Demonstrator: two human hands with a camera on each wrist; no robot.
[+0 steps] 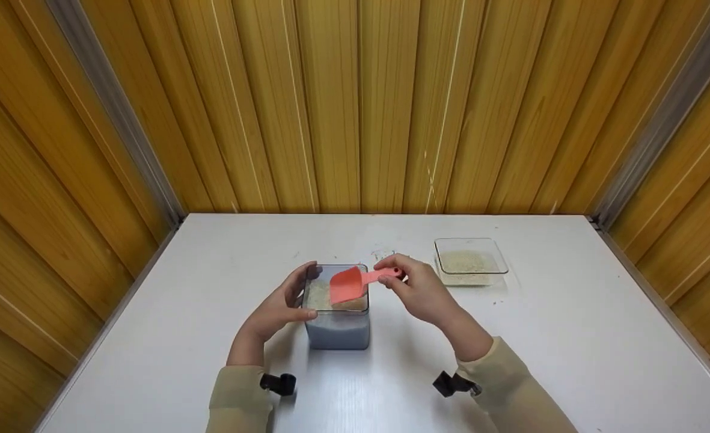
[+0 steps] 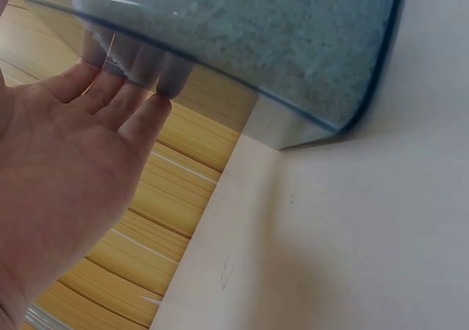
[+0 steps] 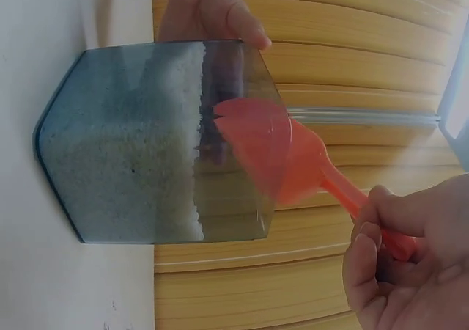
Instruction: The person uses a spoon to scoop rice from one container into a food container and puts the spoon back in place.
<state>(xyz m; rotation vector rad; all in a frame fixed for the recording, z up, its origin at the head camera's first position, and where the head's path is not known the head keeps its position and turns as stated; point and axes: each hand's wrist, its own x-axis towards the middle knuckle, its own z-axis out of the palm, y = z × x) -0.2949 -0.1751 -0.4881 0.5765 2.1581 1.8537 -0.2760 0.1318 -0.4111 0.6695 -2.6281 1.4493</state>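
A clear, bluish square container (image 1: 338,337) stands on the table, filled with white rice (image 3: 139,139) to over half its height. My left hand (image 1: 275,310) grips its left side, thumb at the front rim and fingers round the back; in the left wrist view those fingers (image 2: 132,114) press on the wall. My right hand (image 1: 422,291) pinches the handle of a pink scoop (image 1: 346,285) between thumb and fingers. The scoop's blade tilts down into the container's mouth, its tip above the rice in the right wrist view.
To the right at the back stands a second clear container (image 1: 472,278), with a shallow layer of pale grains at its bottom. A few loose grains lie on the white table (image 1: 571,337). Yellow wood-look panels (image 1: 385,108) rise behind it and at both sides.
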